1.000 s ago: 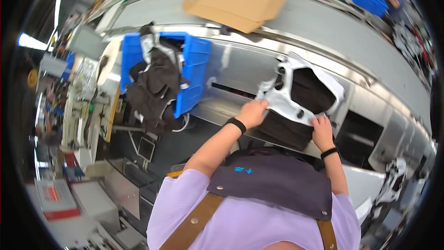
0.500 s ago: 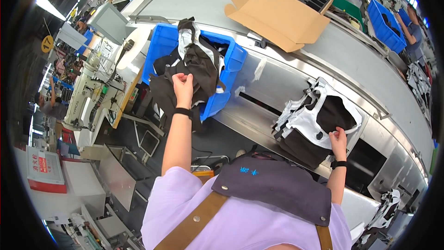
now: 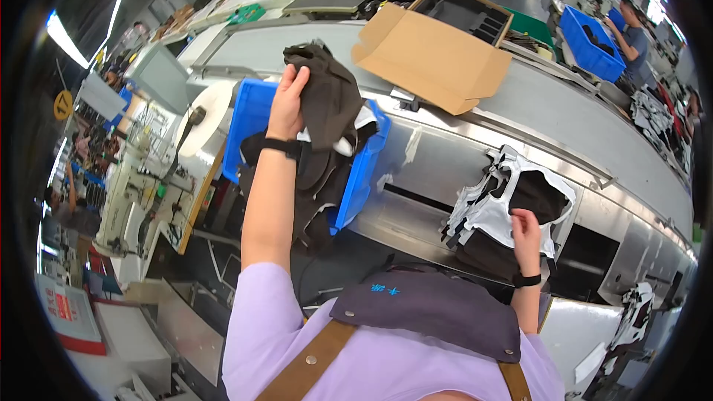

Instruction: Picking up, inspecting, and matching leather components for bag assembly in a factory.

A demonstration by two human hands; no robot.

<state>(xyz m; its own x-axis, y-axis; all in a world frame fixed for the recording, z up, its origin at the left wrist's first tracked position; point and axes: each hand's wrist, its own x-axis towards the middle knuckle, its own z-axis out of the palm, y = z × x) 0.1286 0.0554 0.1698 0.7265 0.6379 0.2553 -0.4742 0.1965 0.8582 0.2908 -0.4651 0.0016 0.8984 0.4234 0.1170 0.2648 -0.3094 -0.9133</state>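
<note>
Counted: two hands (image 3: 286,108), two wristbands (image 3: 526,280), one raised dark cloth bundle (image 3: 330,104), one white-topped stack (image 3: 490,214), one cardboard box (image 3: 431,58).

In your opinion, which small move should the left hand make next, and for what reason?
Probably the left hand should draw the dark fabric piece clear of the blue bin, toward the white-and-dark stack: it grips the piece over the bin, while the right hand is at the stack with no separate piece visible in it.

Bin (image 3: 362,178) w/ cloth pcs (image 3: 318,189) L, cloth pile (image 3: 496,215) R, cardbd box (image 3: 431,59) behind
</note>
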